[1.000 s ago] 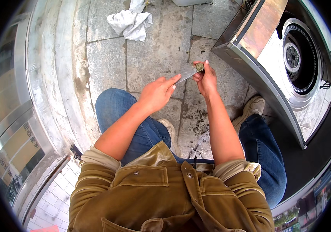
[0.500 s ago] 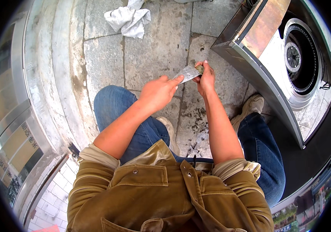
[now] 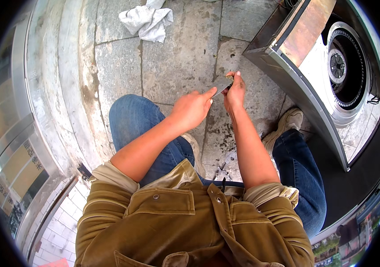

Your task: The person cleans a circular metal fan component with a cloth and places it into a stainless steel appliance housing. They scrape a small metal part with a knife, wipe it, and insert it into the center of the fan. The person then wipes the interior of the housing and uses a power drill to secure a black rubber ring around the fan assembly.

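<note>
My left hand (image 3: 192,110) is closed around a flat metal scraper (image 3: 220,88), its handle hidden in the fist and one finger stretched along the blade. The blade is tilted, so little of its face shows. Its far end meets a small, dirty greenish-brown piece (image 3: 229,78) pinched in the fingers of my right hand (image 3: 235,95). Those fingers cover most of the piece, and its kind is unclear. Both hands are held above the stone paving, in front of my knees.
On the right stands a range hood (image 3: 296,82) with a round fan opening (image 3: 336,66). A grey rag (image 3: 148,23) lies on the paving (image 3: 181,58) ahead. Dark scraps (image 3: 226,140) litter the ground between my shoes. A stone step (image 3: 65,89) and glazed door (image 3: 19,160) are at left.
The scraper has turned from showing its broad face to nearly edge-on. My left hand has shifted slightly right, closer to my right hand, which has stayed almost in place.
</note>
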The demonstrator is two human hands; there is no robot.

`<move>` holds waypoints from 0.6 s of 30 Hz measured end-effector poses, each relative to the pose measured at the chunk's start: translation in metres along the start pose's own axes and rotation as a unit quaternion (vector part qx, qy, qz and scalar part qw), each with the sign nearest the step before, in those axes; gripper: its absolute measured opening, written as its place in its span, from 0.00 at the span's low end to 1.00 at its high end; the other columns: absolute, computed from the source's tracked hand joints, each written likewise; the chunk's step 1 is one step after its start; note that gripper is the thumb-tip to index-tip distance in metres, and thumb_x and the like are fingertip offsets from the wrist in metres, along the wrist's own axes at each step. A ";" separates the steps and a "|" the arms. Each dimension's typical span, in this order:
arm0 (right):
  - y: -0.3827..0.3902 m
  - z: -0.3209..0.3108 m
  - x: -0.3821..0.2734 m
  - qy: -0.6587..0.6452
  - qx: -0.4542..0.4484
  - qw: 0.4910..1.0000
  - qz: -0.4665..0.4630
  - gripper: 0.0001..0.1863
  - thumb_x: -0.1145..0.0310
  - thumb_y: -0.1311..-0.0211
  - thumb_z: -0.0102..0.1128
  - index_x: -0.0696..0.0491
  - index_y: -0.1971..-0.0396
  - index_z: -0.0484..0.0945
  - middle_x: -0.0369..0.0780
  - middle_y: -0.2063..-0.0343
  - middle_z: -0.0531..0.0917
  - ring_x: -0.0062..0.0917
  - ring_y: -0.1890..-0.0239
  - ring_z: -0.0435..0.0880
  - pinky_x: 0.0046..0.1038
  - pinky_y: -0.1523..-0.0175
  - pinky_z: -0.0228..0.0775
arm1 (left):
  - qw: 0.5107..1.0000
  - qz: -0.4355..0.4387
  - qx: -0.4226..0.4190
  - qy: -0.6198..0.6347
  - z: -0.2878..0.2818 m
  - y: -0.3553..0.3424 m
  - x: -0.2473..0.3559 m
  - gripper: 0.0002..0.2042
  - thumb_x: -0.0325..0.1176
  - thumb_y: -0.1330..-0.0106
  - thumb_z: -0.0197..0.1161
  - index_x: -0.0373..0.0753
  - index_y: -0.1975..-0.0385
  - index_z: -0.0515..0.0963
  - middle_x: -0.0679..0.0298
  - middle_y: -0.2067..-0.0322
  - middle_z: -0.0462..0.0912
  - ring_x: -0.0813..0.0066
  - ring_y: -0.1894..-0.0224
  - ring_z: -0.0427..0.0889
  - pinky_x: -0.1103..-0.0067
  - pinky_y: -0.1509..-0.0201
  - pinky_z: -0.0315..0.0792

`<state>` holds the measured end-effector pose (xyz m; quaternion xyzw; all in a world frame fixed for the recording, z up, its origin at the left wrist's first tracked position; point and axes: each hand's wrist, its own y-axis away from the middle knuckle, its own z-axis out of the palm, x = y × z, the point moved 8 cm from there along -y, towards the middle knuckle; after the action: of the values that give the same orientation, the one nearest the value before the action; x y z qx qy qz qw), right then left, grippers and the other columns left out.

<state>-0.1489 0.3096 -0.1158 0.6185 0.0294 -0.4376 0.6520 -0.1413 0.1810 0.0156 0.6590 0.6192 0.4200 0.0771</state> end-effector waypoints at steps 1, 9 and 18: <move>0.000 0.000 0.000 -0.003 0.003 1.000 -0.013 0.20 0.52 0.26 0.40 0.52 0.67 0.73 0.31 0.84 0.69 0.15 0.85 0.64 0.20 0.80 0.56 | 1.000 -0.012 -0.015 0.018 0.001 -0.002 -0.001 0.20 0.35 0.31 0.52 0.52 0.39 0.70 0.50 0.67 0.79 0.50 0.64 0.79 0.63 0.57 0.73; -0.003 0.009 -0.008 -0.119 -0.086 0.989 -0.025 0.18 0.57 0.26 0.44 0.57 0.61 0.75 0.36 0.74 0.78 0.18 0.79 0.73 0.21 0.72 0.70 | 0.988 -0.015 0.012 0.154 -0.004 -0.010 -0.019 0.20 0.36 0.30 0.52 0.49 0.39 0.70 0.49 0.57 0.80 0.51 0.56 0.79 0.67 0.50 0.71; -0.008 0.005 -0.007 -0.152 -0.120 0.981 0.015 0.20 0.58 0.25 0.41 0.61 0.60 0.75 0.38 0.74 0.77 0.19 0.79 0.70 0.21 0.74 0.62 | 0.996 -0.001 0.056 -0.066 -0.023 -0.001 -0.008 0.19 0.36 0.33 0.55 0.56 0.42 0.73 0.57 0.70 0.74 0.57 0.68 0.79 0.66 0.64 0.73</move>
<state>-0.1606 0.3103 -0.1175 0.4626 -0.0270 -0.5103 0.7244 -0.1556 0.1643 0.0258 0.6877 0.6362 0.3403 0.0816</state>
